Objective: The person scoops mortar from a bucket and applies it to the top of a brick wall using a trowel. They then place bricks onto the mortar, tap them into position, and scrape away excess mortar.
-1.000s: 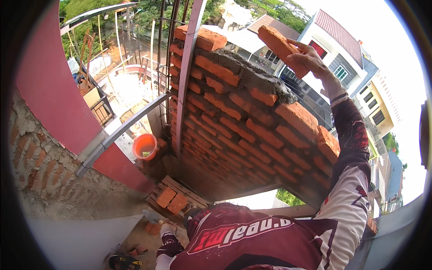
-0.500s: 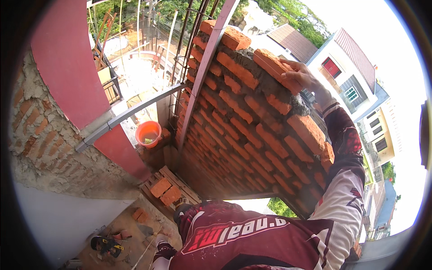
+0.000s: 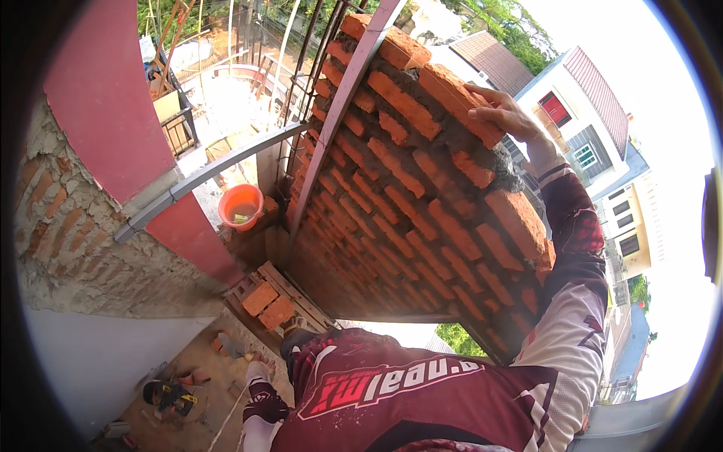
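Note:
My right hand (image 3: pixel 508 118) rests spread over the near end of an orange brick (image 3: pixel 456 98), thumb and fingers on its upper edge. The brick lies on the top course of the brick wall (image 3: pixel 422 203), its far end close against another brick (image 3: pixel 403 49). Grey mortar (image 3: pixel 506 169) shows beside its near end, before the next top brick (image 3: pixel 520 218). Low at my left side, my left hand (image 3: pixel 260 369) is closed around what looks like a trowel's handle (image 3: pixel 249 356). The trowel's blade is hard to make out against the floor.
A metal bar (image 3: pixel 346 94) stands against the wall, joined by a crossbar (image 3: pixel 211 181). An orange bucket (image 3: pixel 241 206) sits beyond. Loose bricks (image 3: pixel 269 303) lie on wooden slats. A black-and-yellow tool (image 3: pixel 177 399) lies on the floor. Houses (image 3: pixel 580 113) stand beyond the wall.
The brick under my right hand has shifted toward the far brick, closing the gap between them. My left hand has risen slightly, and the view has shifted a little.

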Tool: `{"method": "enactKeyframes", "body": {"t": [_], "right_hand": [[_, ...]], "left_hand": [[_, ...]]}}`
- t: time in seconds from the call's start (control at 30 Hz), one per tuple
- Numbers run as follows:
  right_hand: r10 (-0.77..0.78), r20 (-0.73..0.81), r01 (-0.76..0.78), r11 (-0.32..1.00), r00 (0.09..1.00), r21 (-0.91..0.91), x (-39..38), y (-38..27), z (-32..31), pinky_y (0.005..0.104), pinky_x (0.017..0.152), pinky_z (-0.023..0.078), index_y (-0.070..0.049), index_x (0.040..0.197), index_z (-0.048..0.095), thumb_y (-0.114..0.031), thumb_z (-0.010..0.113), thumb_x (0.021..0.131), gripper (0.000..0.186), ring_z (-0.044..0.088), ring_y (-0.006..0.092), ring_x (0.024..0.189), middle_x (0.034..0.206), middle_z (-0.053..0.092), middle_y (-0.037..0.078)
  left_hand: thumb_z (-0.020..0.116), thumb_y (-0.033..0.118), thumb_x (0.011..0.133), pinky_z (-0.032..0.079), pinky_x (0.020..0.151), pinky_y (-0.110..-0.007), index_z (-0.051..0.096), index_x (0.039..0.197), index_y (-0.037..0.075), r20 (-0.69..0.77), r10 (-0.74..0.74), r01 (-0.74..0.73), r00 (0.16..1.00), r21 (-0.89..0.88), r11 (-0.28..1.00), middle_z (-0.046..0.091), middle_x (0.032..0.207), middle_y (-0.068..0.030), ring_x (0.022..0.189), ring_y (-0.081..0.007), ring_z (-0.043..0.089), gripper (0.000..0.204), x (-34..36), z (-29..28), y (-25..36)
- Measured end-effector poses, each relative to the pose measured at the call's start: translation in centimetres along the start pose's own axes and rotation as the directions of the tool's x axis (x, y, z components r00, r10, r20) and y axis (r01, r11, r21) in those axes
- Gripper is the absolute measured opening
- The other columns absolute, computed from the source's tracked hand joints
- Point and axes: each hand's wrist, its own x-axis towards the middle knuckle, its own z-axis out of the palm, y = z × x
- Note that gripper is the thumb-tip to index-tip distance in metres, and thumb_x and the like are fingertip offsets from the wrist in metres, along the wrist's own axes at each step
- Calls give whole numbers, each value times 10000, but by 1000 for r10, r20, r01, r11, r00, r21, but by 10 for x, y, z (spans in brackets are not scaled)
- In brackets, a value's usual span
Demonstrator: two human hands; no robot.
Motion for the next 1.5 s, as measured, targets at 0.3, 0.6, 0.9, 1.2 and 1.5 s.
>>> {"method": "enactKeyframes", "body": {"t": [0.3, 0.6, 0.9, 1.2, 1.5], "right_hand": [[84, 19, -84, 996, 996, 3, 10, 2, -23, 517, 1199, 303, -161, 1558, 390, -661, 628, 879, 876, 352, 351, 1470, 1562, 389, 214], [24, -192, -47, 992, 981, -115, 109, 6, 7, 409, 1142, 361, -12, 1480, 470, -527, 399, 1050, 675, 476, 302, 1379, 1477, 517, 202], [56, -215, -40, 996, 975, 77, 127, -10, 18, 380, 1208, 257, 21, 1552, 318, -645, 339, 1031, 845, 370, 333, 1449, 1583, 370, 213], [-68, -317, 94, 993, 946, 69, 132, 0, 18, 415, 1250, 193, 22, 1591, 197, -567, 340, 1058, 808, 208, 337, 1538, 1641, 253, 227], [-196, -401, 251, 964, 895, 89, 120, -4, 14, 384, 1231, 241, 16, 1577, 258, -512, 324, 1079, 730, 299, 309, 1508, 1605, 333, 239]], "left_hand": [[613, 366, 986, 490, 770, -510, 505, 1306, 111, -202, -62, 73, 977, 52, 996, 581, 1220, -125, 1015, -387, 592, 423, 8, -14, -1], [674, 440, 928, 431, 921, -544, 525, 1296, 194, -236, -4, 15, 972, 45, 999, 518, 1268, -62, 1112, -374, 522, 467, 15, -43, 1], [696, 436, 916, 416, 891, -529, 505, 1283, 174, -202, -100, 110, 974, 43, 993, 506, 1304, -72, 1125, -353, 519, 489, 5, -56, -25], [650, 456, 939, 421, 877, -560, 471, 1340, 162, -96, -67, 81, 993, 151, 985, 481, 1419, -101, 1227, -362, 526, 529, 2, -55, -30], [654, 424, 940, 394, 711, -429, 522, 984, 238, -117, -100, 110, 988, 84, 990, 478, 910, 14, 773, -238, 467, 232, 13, -41, -10]]}}
